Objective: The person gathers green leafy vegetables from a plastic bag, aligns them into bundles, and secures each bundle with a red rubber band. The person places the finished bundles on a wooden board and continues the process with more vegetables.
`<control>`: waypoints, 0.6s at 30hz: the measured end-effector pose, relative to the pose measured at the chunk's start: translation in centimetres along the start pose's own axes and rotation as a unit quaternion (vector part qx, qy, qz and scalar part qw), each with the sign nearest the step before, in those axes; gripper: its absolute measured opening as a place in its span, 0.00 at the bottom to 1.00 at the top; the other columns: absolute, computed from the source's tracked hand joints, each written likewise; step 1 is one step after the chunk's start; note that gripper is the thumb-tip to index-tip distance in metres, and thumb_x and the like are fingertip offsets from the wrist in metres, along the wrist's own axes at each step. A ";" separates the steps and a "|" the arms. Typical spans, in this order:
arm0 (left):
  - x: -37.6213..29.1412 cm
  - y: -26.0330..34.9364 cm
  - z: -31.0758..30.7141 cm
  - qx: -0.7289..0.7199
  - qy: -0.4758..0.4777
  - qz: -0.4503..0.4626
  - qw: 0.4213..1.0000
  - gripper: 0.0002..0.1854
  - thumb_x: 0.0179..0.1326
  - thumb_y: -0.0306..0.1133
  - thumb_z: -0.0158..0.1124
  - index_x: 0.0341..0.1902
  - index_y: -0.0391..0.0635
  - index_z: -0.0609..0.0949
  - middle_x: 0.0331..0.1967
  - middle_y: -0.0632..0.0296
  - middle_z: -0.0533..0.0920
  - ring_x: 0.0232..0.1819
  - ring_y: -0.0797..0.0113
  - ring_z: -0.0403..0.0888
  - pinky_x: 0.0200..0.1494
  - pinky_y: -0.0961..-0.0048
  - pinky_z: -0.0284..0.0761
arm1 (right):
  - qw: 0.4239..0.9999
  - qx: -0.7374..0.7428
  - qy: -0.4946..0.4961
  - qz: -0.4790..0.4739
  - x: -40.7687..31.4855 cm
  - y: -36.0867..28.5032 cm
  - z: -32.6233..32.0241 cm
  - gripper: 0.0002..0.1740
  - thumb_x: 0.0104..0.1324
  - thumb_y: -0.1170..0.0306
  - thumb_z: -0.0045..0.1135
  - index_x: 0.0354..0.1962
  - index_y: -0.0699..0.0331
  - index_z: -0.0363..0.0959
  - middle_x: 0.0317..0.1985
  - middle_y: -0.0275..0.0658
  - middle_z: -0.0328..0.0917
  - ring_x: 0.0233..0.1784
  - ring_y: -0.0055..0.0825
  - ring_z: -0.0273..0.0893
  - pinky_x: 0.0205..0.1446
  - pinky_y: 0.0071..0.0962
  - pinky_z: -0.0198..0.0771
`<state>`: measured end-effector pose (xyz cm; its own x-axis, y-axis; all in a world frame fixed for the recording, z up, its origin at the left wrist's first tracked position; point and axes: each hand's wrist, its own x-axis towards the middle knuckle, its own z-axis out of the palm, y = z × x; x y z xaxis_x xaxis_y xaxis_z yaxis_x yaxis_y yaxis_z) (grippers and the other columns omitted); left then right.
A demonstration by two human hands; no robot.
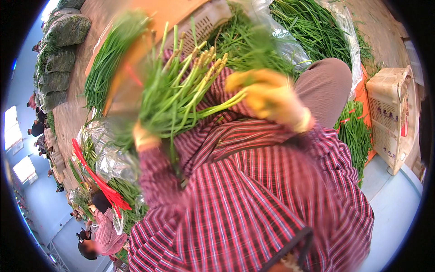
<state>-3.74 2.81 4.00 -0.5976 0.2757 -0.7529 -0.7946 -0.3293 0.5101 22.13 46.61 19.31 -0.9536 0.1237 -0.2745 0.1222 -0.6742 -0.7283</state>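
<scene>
My left hand, in a pale yellow glove, is closed around a loose bunch of green leafy stalks, whose pale cut ends point up and right. My right hand, in a yellow glove, is blurred at the right of the bunch. Ends of a few stalks meet its fingers; whether it grips them is unclear. Beyond the bunch lie more loose greens. A neat bundle of long green leaves rests at the upper left on an orange surface.
A clear plastic bag of greens stands at the upper right. Red ties hang at the left. Tied green bundles and a plastic crate are at the right. Filled sacks line the upper left; a person sits lower left.
</scene>
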 end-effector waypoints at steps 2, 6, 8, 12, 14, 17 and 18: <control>-1.1 -1.5 3.0 0.105 0.104 0.078 0.986 0.26 0.71 0.55 0.47 0.16 0.62 0.72 0.06 0.76 0.59 0.07 0.76 0.57 0.08 0.77 0.54 | 0.985 -0.080 -0.010 0.150 1.8 2.0 2.9 0.15 0.67 0.69 0.57 0.49 0.67 0.76 0.32 0.31 0.81 0.25 0.13 0.68 0.28 0.16 0.66; -3.2 -1.3 6.7 0.073 0.152 0.094 0.981 0.21 0.72 0.55 0.45 0.27 0.60 0.77 0.07 0.75 0.57 0.08 0.74 0.53 0.10 0.75 0.53 | 0.964 -0.261 -0.053 -0.009 4.7 5.0 6.0 0.14 0.65 0.64 0.63 0.42 0.66 0.79 0.30 0.29 0.79 0.27 0.14 0.69 0.32 0.19 0.64; -4.1 -0.9 6.8 0.107 0.140 0.096 0.980 0.17 0.73 0.52 0.46 0.40 0.57 0.79 0.09 0.74 0.59 0.09 0.73 0.55 0.11 0.75 0.55 | 0.954 -0.267 -0.064 0.116 4.6 5.2 5.5 0.13 0.65 0.64 0.64 0.38 0.67 0.80 0.26 0.28 0.78 0.28 0.15 0.71 0.35 0.20 0.65; -6.0 -1.4 7.0 0.465 0.138 0.243 0.840 0.22 0.73 0.43 0.43 0.64 0.48 0.73 0.43 0.59 0.75 0.41 0.63 0.73 0.46 0.64 0.70 | 0.949 -0.207 -0.175 0.162 2.5 4.8 3.7 0.15 0.64 0.59 0.67 0.35 0.65 0.80 0.25 0.27 0.75 0.29 0.14 0.69 0.36 0.19 0.64; -6.9 -1.8 8.4 0.395 0.154 0.187 0.886 0.23 0.72 0.40 0.42 0.67 0.49 0.70 0.45 0.58 0.76 0.44 0.63 0.75 0.52 0.65 0.74 | 0.913 -0.331 -0.205 0.122 1.9 4.6 3.5 0.17 0.65 0.58 0.64 0.37 0.65 0.79 0.29 0.33 0.78 0.35 0.21 0.73 0.40 0.27 0.68; -7.7 -2.5 11.7 0.200 0.219 0.141 0.945 0.25 0.72 0.46 0.44 0.67 0.49 0.71 0.44 0.59 0.76 0.44 0.63 0.75 0.50 0.65 0.73 | 0.833 -0.504 -0.228 0.033 1.8 3.9 3.5 0.17 0.67 0.58 0.60 0.39 0.65 0.78 0.32 0.38 0.80 0.39 0.26 0.76 0.46 0.32 0.69; -7.8 -2.7 12.6 0.155 0.222 0.137 0.953 0.26 0.72 0.50 0.45 0.66 0.49 0.73 0.44 0.59 0.75 0.44 0.63 0.74 0.50 0.65 0.72 | 0.788 -0.567 -0.239 0.020 1.8 3.6 3.5 0.16 0.67 0.59 0.59 0.39 0.65 0.78 0.33 0.40 0.81 0.40 0.27 0.76 0.48 0.33 0.70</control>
<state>1.67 12.95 13.78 -0.7370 -0.2149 -0.6408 -0.6503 -0.0327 0.7590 19.89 41.89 18.39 -0.9043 -0.3525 -0.2410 0.0639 0.4463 -0.8926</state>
